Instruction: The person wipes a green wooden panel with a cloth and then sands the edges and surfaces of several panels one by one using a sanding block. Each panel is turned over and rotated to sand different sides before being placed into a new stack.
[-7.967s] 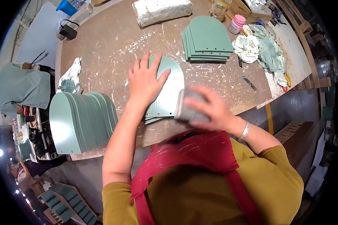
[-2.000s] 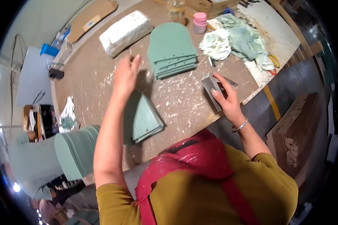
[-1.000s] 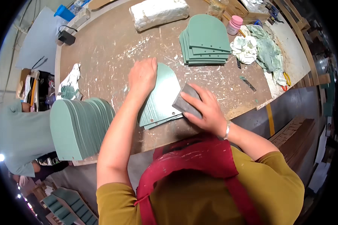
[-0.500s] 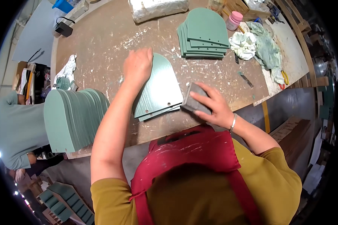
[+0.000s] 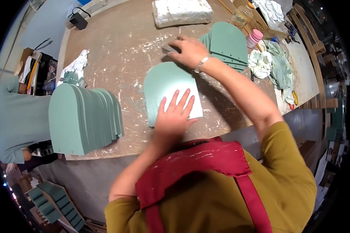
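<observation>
A green panel with a rounded far end [image 5: 170, 79] lies flat on the workbench in front of me. My left hand [image 5: 172, 119] rests on its near part, fingers spread and stretched out, and hides part of the near edge. Beyond the panel's rounded end, my right hand [image 5: 191, 51] grips a grey sanding block [image 5: 169, 49], which shows only partly under the fingers. Just right of that hand lies a stack of similar green panels [image 5: 228, 40] with small holes along the near edge, partly covered by my right forearm.
Many upright green panels [image 5: 68, 120] stand in a row at the bench's left. A wrapped white block [image 5: 182, 12] lies at the back. Rags [image 5: 260, 64], a pink jar [image 5: 254, 39] and pliers [image 5: 295, 98] are at the right. Another person's sleeve [image 5: 6, 101] shows far left.
My right hand has carried the sanding block from the panel's near right corner to beyond its rounded end. My left hand has come from the panel's far left edge onto its near part.
</observation>
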Demonstrator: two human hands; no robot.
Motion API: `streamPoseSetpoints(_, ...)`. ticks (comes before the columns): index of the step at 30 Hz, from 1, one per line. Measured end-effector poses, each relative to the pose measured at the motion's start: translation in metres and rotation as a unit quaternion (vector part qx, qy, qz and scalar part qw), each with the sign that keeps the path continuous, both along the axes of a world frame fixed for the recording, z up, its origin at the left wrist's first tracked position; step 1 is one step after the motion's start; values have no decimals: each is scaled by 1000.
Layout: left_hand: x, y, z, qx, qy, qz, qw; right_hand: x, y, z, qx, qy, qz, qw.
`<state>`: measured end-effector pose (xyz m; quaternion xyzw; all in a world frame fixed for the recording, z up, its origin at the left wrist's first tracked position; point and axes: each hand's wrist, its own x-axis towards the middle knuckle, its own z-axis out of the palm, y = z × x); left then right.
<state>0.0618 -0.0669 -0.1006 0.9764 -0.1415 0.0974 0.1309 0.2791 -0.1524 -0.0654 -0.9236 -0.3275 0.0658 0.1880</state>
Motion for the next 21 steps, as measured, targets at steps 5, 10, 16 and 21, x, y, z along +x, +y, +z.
streamPoseSetpoints(5, -3, -1, -6, -37, -2, 25, 999, -35, 8, 8, 8, -9, 119, 993)
streamPoseSetpoints(10, -2, -1, -17, -44, -17, 24, 999, 0, 52, 32, -86, 59, 123, 987)
streamPoseSetpoints(16, -1, -6, -7, -41, -16, 13, 999, 2, 82, 14, -167, 27, 189, 967)
streamPoseSetpoints(21, -6, 0, -15, -56, -3, 34, 998, -40, 81, 53, -109, -25, 373, 921)
